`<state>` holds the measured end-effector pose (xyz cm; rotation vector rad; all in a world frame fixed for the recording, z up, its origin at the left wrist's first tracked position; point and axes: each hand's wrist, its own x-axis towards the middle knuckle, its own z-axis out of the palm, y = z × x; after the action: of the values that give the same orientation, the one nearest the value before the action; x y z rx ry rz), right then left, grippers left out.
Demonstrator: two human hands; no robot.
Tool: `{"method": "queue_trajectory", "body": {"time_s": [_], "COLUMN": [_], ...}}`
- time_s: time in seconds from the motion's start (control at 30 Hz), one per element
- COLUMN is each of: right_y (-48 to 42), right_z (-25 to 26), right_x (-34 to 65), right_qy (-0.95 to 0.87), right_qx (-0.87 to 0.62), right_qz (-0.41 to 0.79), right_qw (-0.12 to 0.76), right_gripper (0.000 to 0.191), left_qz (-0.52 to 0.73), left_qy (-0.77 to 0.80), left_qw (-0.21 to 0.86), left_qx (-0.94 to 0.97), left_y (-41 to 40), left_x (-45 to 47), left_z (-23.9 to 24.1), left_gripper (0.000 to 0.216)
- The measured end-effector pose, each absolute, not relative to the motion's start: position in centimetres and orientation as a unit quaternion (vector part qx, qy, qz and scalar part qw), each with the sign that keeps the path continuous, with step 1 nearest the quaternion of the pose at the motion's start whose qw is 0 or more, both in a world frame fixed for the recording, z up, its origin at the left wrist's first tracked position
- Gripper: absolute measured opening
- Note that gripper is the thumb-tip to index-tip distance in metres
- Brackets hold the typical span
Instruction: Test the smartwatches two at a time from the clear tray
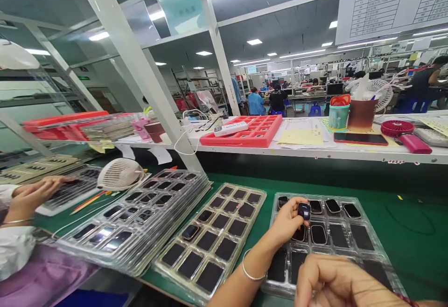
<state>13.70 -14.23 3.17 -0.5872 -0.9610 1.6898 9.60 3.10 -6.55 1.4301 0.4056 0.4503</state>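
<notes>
My left hand (pixel 289 223), with a silver bangle at the wrist, pinches a dark smartwatch body (pixel 304 211) without a strap. It is held just above a clear plastic tray (pixel 364 211). More watch bodies sit in this tray's back pockets, among them one at the far right (pixel 352 210) and another in the second row (pixel 318 234); several front pockets show only dark bottoms. Closer to the camera, my right hand (pixel 343 281) has its fingers curled in over the tray's front part. Whatever its fingertips may hold is hidden.
Left of my arm lies a tray (pixel 261 195) with two watch bodies. Beyond it rise stacked clear trays (pixel 206 188) and a white fan (pixel 121 174). A co-worker's hands (pixel 38 195) are at far left. The shelf bears a red tray (pixel 273 134), a phone (pixel 360 138) and cups.
</notes>
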Motion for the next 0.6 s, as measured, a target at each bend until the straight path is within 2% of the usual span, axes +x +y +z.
{"method": "queue_trajectory", "body": {"time_s": [0.1, 0.2, 0.33, 0.6], "right_y": [-12.9, -10.8, -8.9, -9.0], "right_z": [1.9, -0.6, -4.1, -6.0], "right_x": [16.9, 21.3, 25.3, 25.9], "right_qy": [-0.409, -0.418, -0.458, -0.513], "right_qx": [-0.283, -0.38, -0.49, -0.503], "right_qz": [0.647, 0.548, 0.466, 0.442], "right_qw": [0.577, 0.617, 0.577, 0.538], "right_gripper": [0.044, 0.045, 0.045, 0.038], "left_qz": [0.249, 0.29, 0.285, 0.226], "left_qy": [0.177, 0.179, 0.185, 0.185], "left_qw": [0.711, 0.699, 0.682, 0.681], "left_qx": [0.634, 0.629, 0.647, 0.671], "left_y": [3.2, 3.2, 3.1, 2.5], "left_x": [9.6, 9.6, 9.7, 9.5], "left_z": [-6.6, -6.5, -6.3, -5.6], "left_gripper": [0.042, 0.042, 0.038, 0.039]}}
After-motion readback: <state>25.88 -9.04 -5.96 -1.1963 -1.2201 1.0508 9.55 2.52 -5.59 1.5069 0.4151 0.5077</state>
